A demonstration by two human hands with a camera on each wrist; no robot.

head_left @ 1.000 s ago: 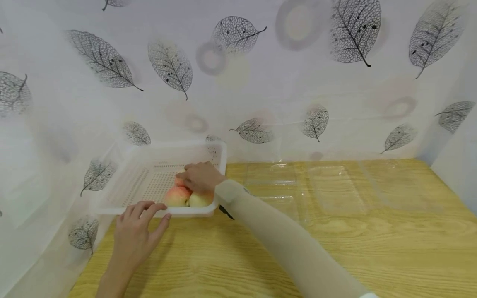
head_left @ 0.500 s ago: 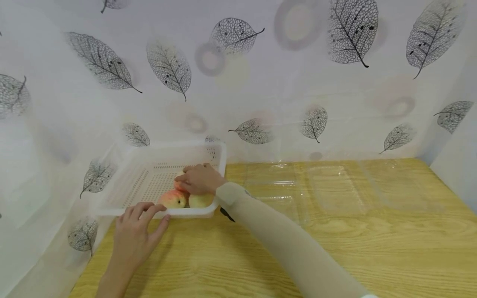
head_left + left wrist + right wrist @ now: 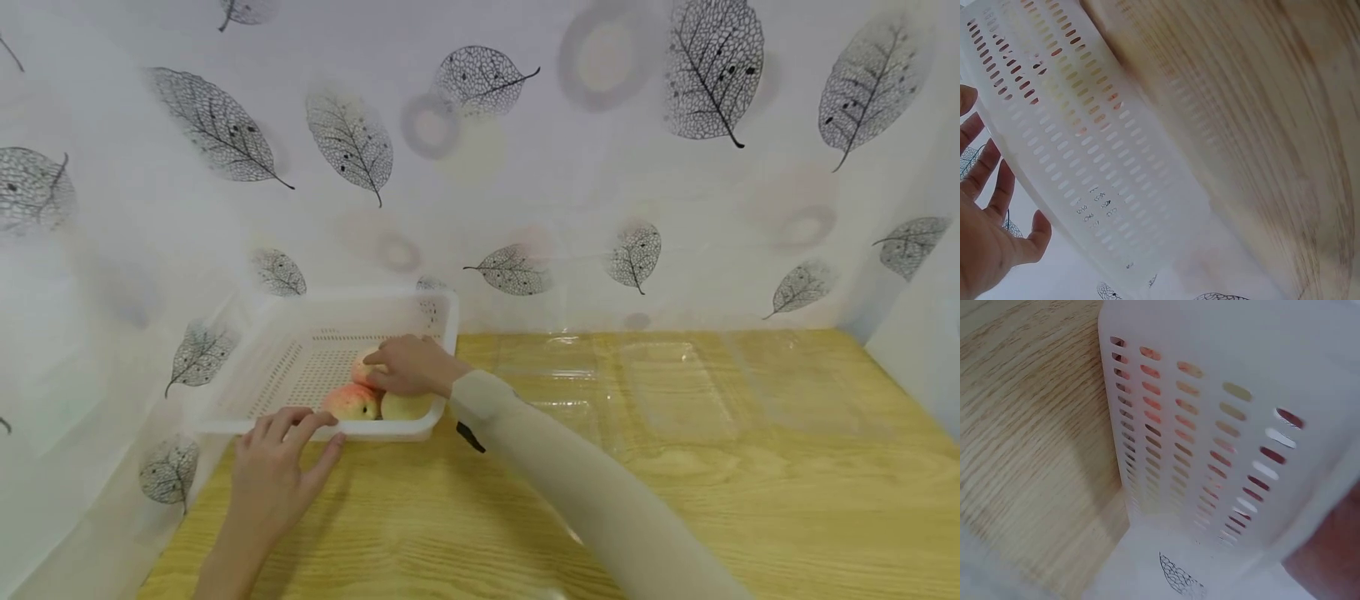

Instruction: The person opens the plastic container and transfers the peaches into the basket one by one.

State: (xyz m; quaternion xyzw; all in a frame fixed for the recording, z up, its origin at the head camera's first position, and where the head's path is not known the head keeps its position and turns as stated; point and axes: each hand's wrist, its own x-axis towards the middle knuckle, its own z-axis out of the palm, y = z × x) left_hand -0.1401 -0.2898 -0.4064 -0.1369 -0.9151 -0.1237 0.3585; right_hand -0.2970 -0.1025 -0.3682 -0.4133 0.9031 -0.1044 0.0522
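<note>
A white slotted plastic basket [image 3: 300, 427] stands at the table's left rear, seen from outside in both wrist views. In its front right corner lie a red-yellow peach [image 3: 351, 402] and a paler yellow fruit [image 3: 405, 407]. My right hand [image 3: 416, 365] reaches over the basket's right side and grips another peach [image 3: 363, 371] behind them, fingers and thumb on its right side. At the front rim, my left hand [image 3: 273, 467] holds the basket, fingers over the edge and thumb outside. The right wrist view shows fruit only through the slots; the grip is hidden there.
Clear plastic trays [image 3: 555, 375] lie right of the basket, with another clear tray [image 3: 671, 387] and a faint clear sheet or lid [image 3: 802, 379] farther right. The wooden table [image 3: 420, 517] meets a leaf-patterned curtain [image 3: 555, 200] behind and at the left.
The right hand has shifted slightly right on its peach, showing more of it. The front peach has rolled a little left, its dark spot now visible. The left hand stays at the rim.
</note>
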